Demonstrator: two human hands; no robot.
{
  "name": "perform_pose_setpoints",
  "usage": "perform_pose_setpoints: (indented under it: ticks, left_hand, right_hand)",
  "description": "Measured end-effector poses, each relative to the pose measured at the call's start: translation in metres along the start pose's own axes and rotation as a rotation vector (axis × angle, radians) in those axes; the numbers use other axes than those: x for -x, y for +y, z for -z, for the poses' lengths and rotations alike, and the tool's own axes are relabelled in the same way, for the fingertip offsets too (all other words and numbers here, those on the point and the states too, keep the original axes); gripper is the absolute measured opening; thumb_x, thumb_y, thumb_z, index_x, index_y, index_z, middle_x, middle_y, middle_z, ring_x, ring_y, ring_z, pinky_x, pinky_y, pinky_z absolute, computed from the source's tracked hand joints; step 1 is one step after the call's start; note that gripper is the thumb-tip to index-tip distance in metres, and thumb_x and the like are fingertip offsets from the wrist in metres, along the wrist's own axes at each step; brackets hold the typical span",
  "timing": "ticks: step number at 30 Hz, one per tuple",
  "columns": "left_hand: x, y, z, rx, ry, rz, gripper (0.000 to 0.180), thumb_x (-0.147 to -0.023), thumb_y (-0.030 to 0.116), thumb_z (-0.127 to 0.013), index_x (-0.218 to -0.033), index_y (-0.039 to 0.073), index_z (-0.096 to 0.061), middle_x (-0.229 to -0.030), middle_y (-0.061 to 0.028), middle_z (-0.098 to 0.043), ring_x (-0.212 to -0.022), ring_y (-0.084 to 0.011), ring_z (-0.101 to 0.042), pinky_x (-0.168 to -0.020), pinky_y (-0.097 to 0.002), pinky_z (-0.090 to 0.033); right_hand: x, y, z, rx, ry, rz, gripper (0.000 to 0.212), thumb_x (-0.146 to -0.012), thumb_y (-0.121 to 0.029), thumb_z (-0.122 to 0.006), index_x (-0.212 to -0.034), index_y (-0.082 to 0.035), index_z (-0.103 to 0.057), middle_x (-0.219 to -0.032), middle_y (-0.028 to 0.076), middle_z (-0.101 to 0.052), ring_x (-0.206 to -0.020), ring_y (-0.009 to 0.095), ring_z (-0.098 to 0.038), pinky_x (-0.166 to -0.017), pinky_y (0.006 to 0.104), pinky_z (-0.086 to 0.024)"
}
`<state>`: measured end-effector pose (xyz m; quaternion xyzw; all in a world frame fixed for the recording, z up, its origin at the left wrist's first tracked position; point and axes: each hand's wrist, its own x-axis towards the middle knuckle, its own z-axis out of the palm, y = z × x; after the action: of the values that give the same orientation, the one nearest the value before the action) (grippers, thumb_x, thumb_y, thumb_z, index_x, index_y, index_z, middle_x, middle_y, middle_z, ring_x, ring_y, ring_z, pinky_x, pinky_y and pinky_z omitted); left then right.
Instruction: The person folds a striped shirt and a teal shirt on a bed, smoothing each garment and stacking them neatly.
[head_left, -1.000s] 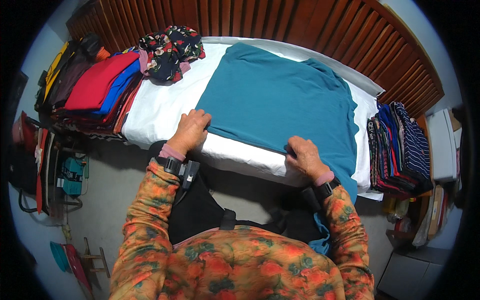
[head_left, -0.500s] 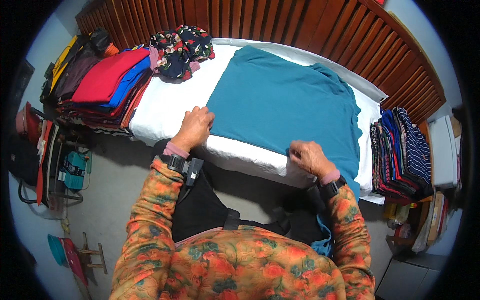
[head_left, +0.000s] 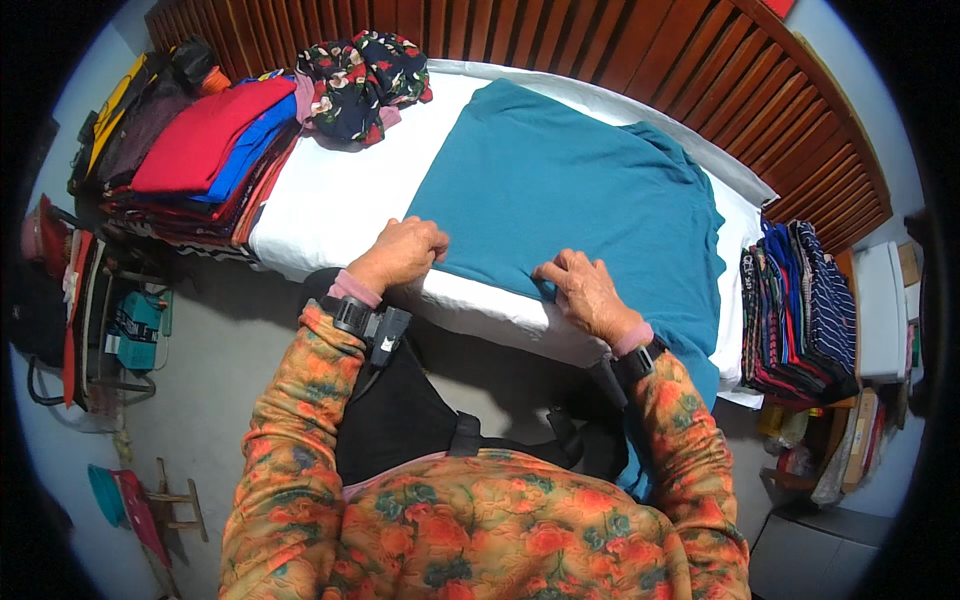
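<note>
A teal cloth garment (head_left: 560, 190) lies spread on a white-covered bed (head_left: 345, 195); I cannot tell its exact kind. Its far right part is wrinkled, and some of it hangs over the near edge by my right forearm. At the near left corner, my left hand (head_left: 400, 253) has its fingers curled down onto the garment's edge. My right hand (head_left: 592, 292) pinches the near edge farther right, thumb and fingers bent against the cloth. The fingertips of both hands are partly hidden.
A stack of folded clothes (head_left: 210, 140) stands on the left, with a crumpled floral cloth (head_left: 362, 88) beside it. Another folded stack (head_left: 800, 305) is at the right end. A slatted wooden headboard (head_left: 600, 45) runs behind. A small wooden stool (head_left: 180, 500) stands at lower left.
My right hand has moved left and away from me along the garment's near edge. My left hand has shifted slightly right. The view has tilted a little.
</note>
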<state>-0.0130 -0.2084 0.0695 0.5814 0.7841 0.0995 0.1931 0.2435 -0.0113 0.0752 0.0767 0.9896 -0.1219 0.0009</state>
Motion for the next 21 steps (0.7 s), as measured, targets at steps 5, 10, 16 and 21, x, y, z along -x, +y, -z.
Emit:
perform_pose_setpoints:
  ticks: [5, 10, 16, 21]
  left_hand:
    - [0.001, 0.003, 0.004, 0.073, 0.015, 0.065, 0.02, -0.08, 0.006, -0.05, -0.084, 0.007, -0.07, -0.086, -0.0137, -0.067, -0.087, -0.0341, -0.063, -0.08, -0.0431, -0.05]
    - [0.0, 0.011, -0.006, 0.266, 0.369, -0.187, 0.018, -0.08, 0.006, -0.05, -0.083, 0.002, -0.068, -0.084, -0.0174, -0.067, -0.081, -0.0343, -0.064, -0.077, -0.044, -0.052]
    - [0.007, 0.0, 0.004, 0.14, -0.065, 0.055, 0.016, -0.081, 0.007, -0.052, -0.083, 0.002, -0.067, -0.084, -0.0161, -0.066, -0.087, -0.0332, -0.065, -0.08, -0.0439, -0.052]
    - [0.008, -0.003, -0.005, 0.09, 0.442, 0.199, 0.013, -0.083, 0.008, -0.054, -0.087, 0.002, -0.064, -0.088, -0.016, -0.067, -0.088, -0.0344, -0.065, -0.08, -0.0449, -0.052]
  right_hand:
    - [0.006, -0.007, 0.009, -0.066, -0.139, -0.002, 0.04, -0.08, -0.001, -0.058, -0.116, -0.018, -0.064, -0.103, 0.008, -0.058, -0.099, 0.03, -0.057, -0.081, 0.0448, -0.042]
    - [-0.025, -0.017, 0.003, -0.105, 0.045, 0.054, 0.037, -0.082, -0.005, -0.058, -0.116, -0.017, -0.065, -0.103, 0.009, -0.057, -0.101, 0.031, -0.056, -0.083, 0.0464, -0.043]
    - [-0.029, -0.053, -0.021, -0.121, 0.005, 0.071, 0.034, -0.083, -0.006, -0.057, -0.114, -0.018, -0.067, -0.1, 0.009, -0.058, -0.098, 0.03, -0.057, -0.08, 0.0445, -0.042]
    - [-0.026, -0.057, -0.021, -0.103, 0.104, 0.046, 0.036, -0.084, -0.003, -0.056, -0.117, -0.016, -0.064, -0.099, 0.007, -0.055, -0.098, 0.028, -0.056, -0.079, 0.0434, -0.042]
